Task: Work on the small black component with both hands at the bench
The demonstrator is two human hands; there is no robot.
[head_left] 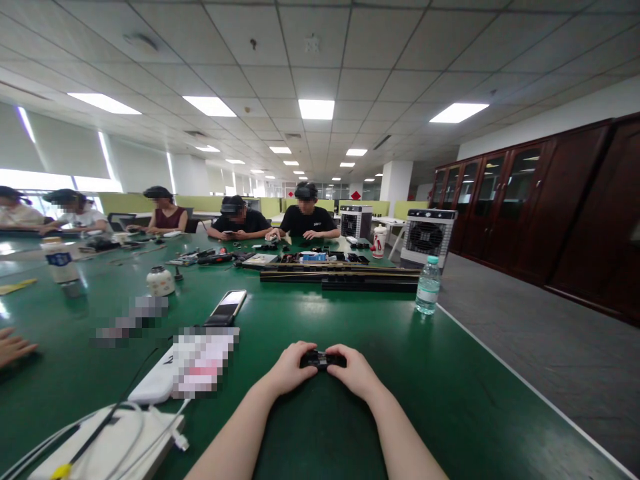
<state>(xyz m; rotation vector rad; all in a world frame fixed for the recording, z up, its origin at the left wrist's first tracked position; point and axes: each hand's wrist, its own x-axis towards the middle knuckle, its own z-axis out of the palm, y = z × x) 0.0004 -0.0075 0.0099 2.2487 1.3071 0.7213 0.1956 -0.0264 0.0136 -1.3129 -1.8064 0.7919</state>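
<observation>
Both my hands meet around a small black device (321, 361) low over the green table (320, 427). My left hand (293, 367) grips its left end, thumb at the near side and fingers at the far side. Its right end sits in the same kind of grip in my right hand (353, 370). The middle of the device shows between the fingertips, with some lighter detail on it. What kind of device it is, I cannot make out. My hands cover both its ends.
Left lie a phone (230, 307), a white power bank (157, 373), a white box (110, 447) with cables and a small jar (161, 281). Long black bars (340, 277) lie ahead; a water bottle (428, 287) stands right. Another person's hand (15, 348) rests far left. Several people sit beyond.
</observation>
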